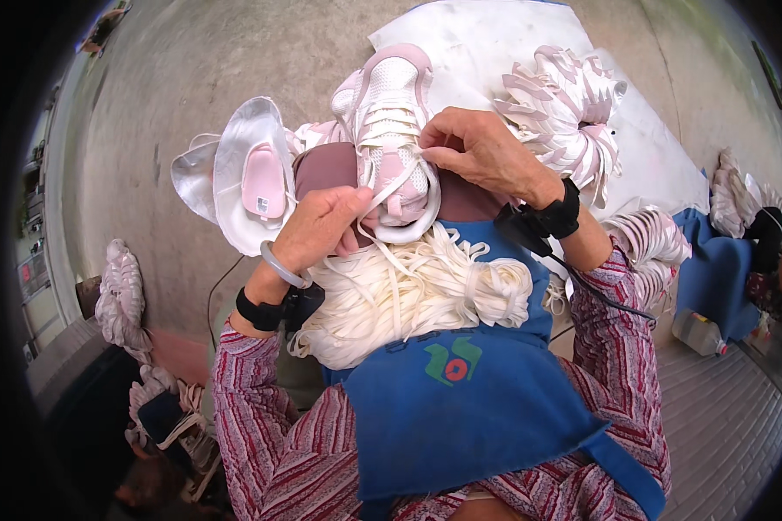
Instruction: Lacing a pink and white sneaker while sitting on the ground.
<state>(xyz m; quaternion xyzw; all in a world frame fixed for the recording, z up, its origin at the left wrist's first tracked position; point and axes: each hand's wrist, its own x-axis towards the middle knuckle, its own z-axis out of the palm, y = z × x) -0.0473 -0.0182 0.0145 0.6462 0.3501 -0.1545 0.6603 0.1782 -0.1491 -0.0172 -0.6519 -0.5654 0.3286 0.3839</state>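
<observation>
A pink and white sneaker [397, 82] rests between my knees, its toe pointing away from me. White lace [389, 128] crosses its front in several rows. At the left of the tongue, my left hand [326, 221] pinches a loose stretch of lace between thumb and fingers. My right hand [482, 154] has thumb and forefinger closed at the right eyelet edge, on what looks like the lace; the fingertips partly cover it. On my blue apron [495, 382], just below the shoe, lies a thick bundle of cream shoelaces [400, 295].
Left of my knee are pale shoe parts with a pink insole [265, 178]. A ring of pink and white shoe uppers [573, 113] lies on a white sheet [660, 156] at the right. More stacked uppers [647, 239] sit by my right elbow, near a plastic bottle [698, 332].
</observation>
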